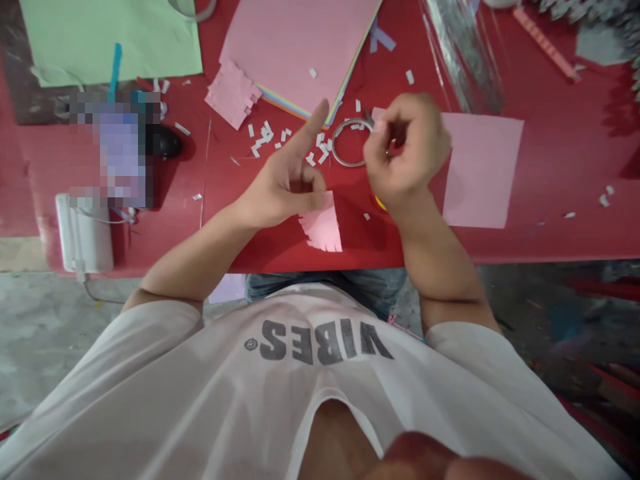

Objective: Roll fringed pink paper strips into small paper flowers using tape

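So there's a red table point(565, 187), a stack of coloured paper point(300, 53) well back from its near edge, and a plain pink sheet point(483, 170) closer to that edge. Right hand's point(413, 150) curled in, can't tell what it's gripping. Left hand point(283, 180) pinches a fringed pink piece point(323, 227) by the near edge, forefinger sticking out. Beyond: a ring-shaped roll point(350, 164), tiny white scraps point(267, 131).

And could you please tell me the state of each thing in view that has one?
Small pink piece: notched, pinched in the left hand
Left hand: index finger extended
Right hand: curled, contents unclear
Pink square: notched, unheld
Plain pink sheet: lying flat
Paper stack: lying flat
Ring: lying flat
White scraps: scattered
Green sheet: lying flat
White device: cable apparently attached
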Demonstrator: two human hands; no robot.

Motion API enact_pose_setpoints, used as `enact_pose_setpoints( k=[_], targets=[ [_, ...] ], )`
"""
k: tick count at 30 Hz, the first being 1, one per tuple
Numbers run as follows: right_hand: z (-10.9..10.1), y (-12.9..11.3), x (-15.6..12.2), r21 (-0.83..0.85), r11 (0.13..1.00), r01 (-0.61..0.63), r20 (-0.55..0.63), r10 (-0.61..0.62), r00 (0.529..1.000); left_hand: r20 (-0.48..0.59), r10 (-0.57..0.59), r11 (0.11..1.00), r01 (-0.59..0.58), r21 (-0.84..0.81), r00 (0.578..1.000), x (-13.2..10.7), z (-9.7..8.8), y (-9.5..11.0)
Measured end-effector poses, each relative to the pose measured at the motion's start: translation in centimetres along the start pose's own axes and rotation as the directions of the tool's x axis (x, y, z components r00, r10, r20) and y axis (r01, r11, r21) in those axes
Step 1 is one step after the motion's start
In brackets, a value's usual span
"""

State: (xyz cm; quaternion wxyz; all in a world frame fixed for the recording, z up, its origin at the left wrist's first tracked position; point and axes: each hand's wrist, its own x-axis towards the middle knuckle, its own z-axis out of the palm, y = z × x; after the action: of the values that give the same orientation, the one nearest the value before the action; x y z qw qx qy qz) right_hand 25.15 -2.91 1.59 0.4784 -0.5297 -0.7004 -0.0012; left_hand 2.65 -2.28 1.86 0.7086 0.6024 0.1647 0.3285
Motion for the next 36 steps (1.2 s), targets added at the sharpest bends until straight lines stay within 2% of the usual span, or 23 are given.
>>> enact_pose_setpoints(
  k=[2,3,6,9,17,23,27,31,36],
  targets=[
    [-0.2,-0.3,0.3,0.049,0.996,-0.078,-0.102,0.083,0.991,-0.09,0.123,0.991,-0.117,0.063,0.988,0.0,-0.4,-0.2],
    [-0.2,-0.6,0.4,0.088,0.988,-0.124,-0.097,0.132,0.986,-0.148,0.155,0.985,-0.141,0.102,0.977,0.1,-0.5,-0.3],
    [-0.1,-1.6,0.4,0.245,0.934,-0.26,0.109,0.24,0.965,-0.328,0.138,0.974,-0.068,0.215,0.935,0.0,-0.8,-0.4],
    [0.3,-2.1,0.0,0.369,0.882,-0.294,0.252,0.21,0.945,-0.426,0.137,0.954,-0.004,0.299,0.894,0.0,-0.8,-0.1],
    [0.7,-2.7,-0.7,0.504,0.827,-0.248,0.301,0.101,0.948,-0.475,0.243,0.929,-0.062,0.366,0.846,0.2,-0.7,-0.1],
    [-0.8,-3.9,-0.5,0.457,0.843,-0.284,0.397,0.092,0.913,-0.402,0.41,0.862,-0.203,0.465,0.819,0.3,-0.3,-0.1],
    [-1.3,-4.3,-0.5,0.436,0.84,-0.324,0.468,0.096,0.879,-0.397,0.441,0.813,-0.171,0.556,0.805,0.0,0.2,0.8],
    [-1.3,-4.4,-0.6,0.475,0.827,-0.301,0.466,0.053,0.883,-0.361,0.486,0.761,-0.183,0.623,0.796,-0.3,0.6,1.5],
    [-1.4,-4.5,-0.8,0.411,0.847,-0.337,0.538,0.073,0.84,-0.362,0.437,0.775,-0.141,0.616,0.823,-0.3,1.1,2.1]
  ],
)
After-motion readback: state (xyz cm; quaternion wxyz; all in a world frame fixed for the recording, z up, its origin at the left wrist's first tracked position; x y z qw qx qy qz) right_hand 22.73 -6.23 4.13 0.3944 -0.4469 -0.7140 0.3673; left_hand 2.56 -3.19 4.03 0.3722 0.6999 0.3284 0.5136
